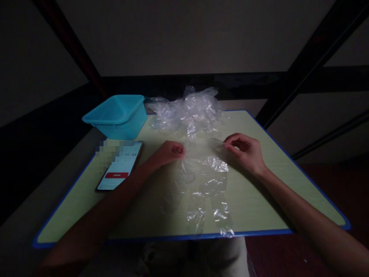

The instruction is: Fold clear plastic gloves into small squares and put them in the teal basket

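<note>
Noting film (213, 182) at centre frame, spread over the table (259, 215), strips reaching its near edge. Opposed grips probably keep the film spread. We judge the heap (198, 107), upper centre, is within reach, while the tub (125, 127) and phone (122, 163), left, leave working room. We see the left hand (172, 151) curled nearly closed, pinching the left side; the right hand (243, 151) pinches the upper right corner, thumb to forefinger, other fingers loosely bent. Both forearms angle inward from the lower corners.
</note>
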A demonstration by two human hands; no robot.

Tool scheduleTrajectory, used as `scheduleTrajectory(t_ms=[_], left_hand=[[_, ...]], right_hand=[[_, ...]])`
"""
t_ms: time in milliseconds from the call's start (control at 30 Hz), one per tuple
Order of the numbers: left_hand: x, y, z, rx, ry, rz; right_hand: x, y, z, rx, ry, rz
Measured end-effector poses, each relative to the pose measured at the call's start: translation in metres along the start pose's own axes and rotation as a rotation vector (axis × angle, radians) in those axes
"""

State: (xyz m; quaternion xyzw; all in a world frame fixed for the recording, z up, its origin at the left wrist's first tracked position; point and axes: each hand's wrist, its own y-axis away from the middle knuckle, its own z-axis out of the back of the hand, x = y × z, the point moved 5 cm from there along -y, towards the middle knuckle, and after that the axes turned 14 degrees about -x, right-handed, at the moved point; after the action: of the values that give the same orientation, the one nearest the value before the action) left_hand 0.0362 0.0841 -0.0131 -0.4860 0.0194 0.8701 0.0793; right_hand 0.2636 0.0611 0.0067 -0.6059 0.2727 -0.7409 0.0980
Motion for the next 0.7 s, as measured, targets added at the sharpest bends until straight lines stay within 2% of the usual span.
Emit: scheduleTrajectory(t_ms=[133,233,333,400,567,700], left_hand=[[-0.003,0.003,-0.001,-0.033,-0.022,0.016],[-0.003,0.005,-0.004,-0.043,-0.02,0.049],[-0.001,0.006,-0.005,-0.051,-0.008,0.108],[0.0,0.007,-0.005,-0.059,0.006,0.149],[0.003,0.007,-0.004,-0.071,0.053,0.192],[0.006,0.007,-0.005,-0.062,0.083,0.189]], right_hand=[[-0.002,-0.002,0.0,-0.018,0.026,-0.059],[-0.007,-0.003,-0.001,0.024,0.0,-0.201],[-0.017,0.002,-0.006,0.184,-0.006,-0.425],[-0.021,0.006,-0.008,0.297,0.0,-0.516],[-0.022,0.013,-0.006,0.484,-0.02,-0.6],[-0.016,0.021,-0.004,0.586,-0.034,-0.572]])
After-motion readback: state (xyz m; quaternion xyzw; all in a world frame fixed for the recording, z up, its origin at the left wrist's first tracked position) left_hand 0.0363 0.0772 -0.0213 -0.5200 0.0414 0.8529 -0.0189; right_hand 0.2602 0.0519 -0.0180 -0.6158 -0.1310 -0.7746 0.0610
